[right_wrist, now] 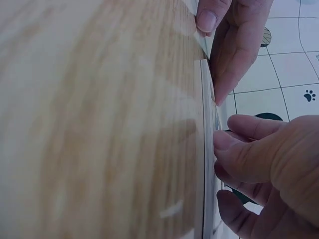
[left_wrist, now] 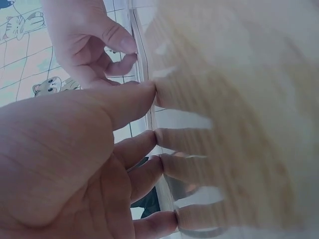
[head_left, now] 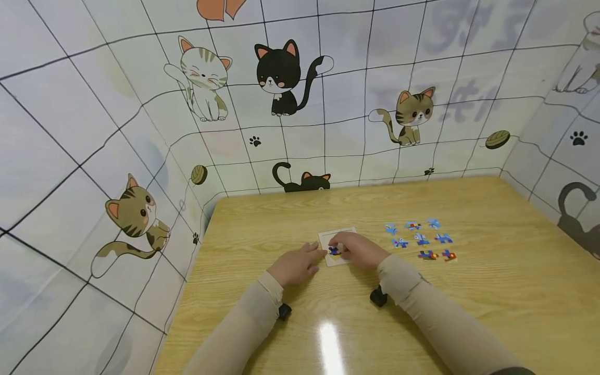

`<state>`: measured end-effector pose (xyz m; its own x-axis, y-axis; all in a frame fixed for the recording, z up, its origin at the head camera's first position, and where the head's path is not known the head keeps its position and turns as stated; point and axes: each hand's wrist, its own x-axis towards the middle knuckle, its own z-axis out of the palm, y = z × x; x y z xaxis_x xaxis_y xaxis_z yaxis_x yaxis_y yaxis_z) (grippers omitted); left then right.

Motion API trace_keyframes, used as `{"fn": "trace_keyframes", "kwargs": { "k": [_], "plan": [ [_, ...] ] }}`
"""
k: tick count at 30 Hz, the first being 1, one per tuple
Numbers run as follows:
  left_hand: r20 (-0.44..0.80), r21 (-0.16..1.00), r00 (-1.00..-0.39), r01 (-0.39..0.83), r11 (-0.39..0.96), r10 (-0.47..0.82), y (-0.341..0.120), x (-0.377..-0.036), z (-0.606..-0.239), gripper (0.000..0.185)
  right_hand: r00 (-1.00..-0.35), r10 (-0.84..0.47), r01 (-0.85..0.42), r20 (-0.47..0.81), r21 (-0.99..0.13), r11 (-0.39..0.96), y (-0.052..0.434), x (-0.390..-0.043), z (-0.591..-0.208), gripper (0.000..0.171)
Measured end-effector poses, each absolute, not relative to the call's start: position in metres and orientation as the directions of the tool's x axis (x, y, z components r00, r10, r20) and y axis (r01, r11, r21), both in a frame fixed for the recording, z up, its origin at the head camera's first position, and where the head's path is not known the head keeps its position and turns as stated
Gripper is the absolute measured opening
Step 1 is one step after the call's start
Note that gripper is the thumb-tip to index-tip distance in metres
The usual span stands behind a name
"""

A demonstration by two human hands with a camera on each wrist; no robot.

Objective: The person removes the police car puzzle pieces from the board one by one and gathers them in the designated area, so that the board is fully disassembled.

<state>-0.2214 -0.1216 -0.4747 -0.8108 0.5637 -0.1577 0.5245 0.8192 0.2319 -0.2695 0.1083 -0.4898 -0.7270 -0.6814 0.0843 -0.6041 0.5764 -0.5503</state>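
Note:
A small pale puzzle tray (head_left: 337,262) with a raised rim lies on the table. Inside it sits a dark blue and yellow jigsaw puzzle piece (head_left: 334,250). My right hand (head_left: 360,250) reaches over the tray from the right, with thumb and forefinger bent down at the piece; their tips partly cover it. In the right wrist view the right thumb (right_wrist: 227,141) is low against the tray, and the piece itself is hidden. My left hand (head_left: 296,264) rests at the tray's left edge with fingers extended. In the left wrist view several left fingertips (left_wrist: 149,92) touch the tabletop.
Several loose blue, red and yellow puzzle pieces (head_left: 421,239) lie in rough rows right of the tray. The glossy wooden table (head_left: 262,224) meets cat-patterned walls (head_left: 347,125) at the back and sides. Black wrist devices (head_left: 378,297) hang under both sleeves.

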Motion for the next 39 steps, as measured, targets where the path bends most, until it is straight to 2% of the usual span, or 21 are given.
{"fn": "trace_keyframes", "kwargs": {
  "k": [4,9,16,23,39],
  "plan": [
    [-0.154,0.237,-0.809,0.527,0.816,0.567,-0.122,-0.221,-0.475,0.048,-0.711,-0.700,-0.613,0.065,-0.546,0.571,0.107,-0.270,-0.489,0.035],
    [-0.151,0.233,-0.811,0.526,0.818,0.565,-0.123,-0.220,-0.472,0.048,-0.720,-0.693,-0.597,0.044,-0.547,0.586,0.109,-0.269,-0.488,0.032],
    [-0.149,0.216,-0.814,0.528,0.821,0.562,-0.122,-0.218,-0.469,0.048,-0.712,-0.698,-0.624,0.067,-0.516,0.587,0.115,-0.266,-0.484,0.033],
    [-0.161,0.195,-0.822,0.516,0.834,0.546,-0.122,-0.220,-0.474,0.048,-0.734,-0.672,-0.633,0.104,-0.466,0.618,0.130,-0.263,-0.483,0.036],
    [-0.155,0.208,-0.815,0.526,0.825,0.559,-0.123,-0.218,-0.474,0.049,-0.787,-0.596,-0.584,0.161,-0.505,0.635,0.191,-0.258,-0.486,0.037]
  ]
}}
